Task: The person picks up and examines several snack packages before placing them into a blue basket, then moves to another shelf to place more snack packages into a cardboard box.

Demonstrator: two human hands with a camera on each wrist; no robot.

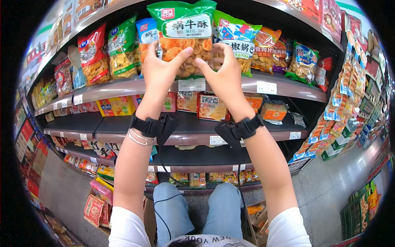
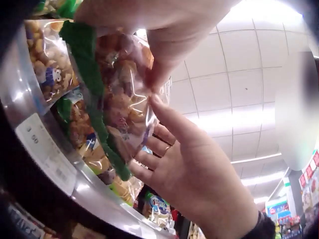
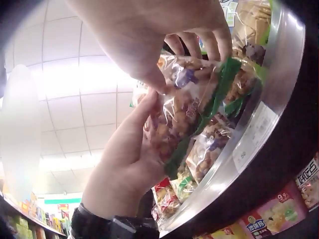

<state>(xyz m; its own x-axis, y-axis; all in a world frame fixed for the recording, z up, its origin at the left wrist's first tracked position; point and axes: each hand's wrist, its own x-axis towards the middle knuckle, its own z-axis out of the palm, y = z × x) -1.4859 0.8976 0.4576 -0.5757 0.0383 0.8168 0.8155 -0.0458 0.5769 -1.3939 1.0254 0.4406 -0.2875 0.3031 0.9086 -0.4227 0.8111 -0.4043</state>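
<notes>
A green-topped snack bag (image 1: 189, 25) with a clear lower half stands upright at the front of the upper shelf, crisps showing through the plastic. My left hand (image 1: 162, 70) grips its left side, thumb over the front. My right hand (image 1: 224, 72) holds the other side, its thumb near the left one. From the left wrist, the bag's clear face (image 2: 122, 94) and green bottom seal overlap the shelf edge. The right wrist view has my right hand (image 3: 164, 35) above the bag (image 3: 182, 94) and my left hand (image 3: 129, 154) below, fingers partly hidden behind it.
Red (image 1: 94, 55) and green (image 1: 122, 49) snack bags line the shelf at left; a green-blue bag (image 1: 242, 39) stands close on the right. A price-tagged shelf edge (image 1: 234, 85) runs below the hands. Boxed snacks (image 1: 116, 106) fill part of the lower shelf. Hanging packets (image 1: 337, 99) flank the right side.
</notes>
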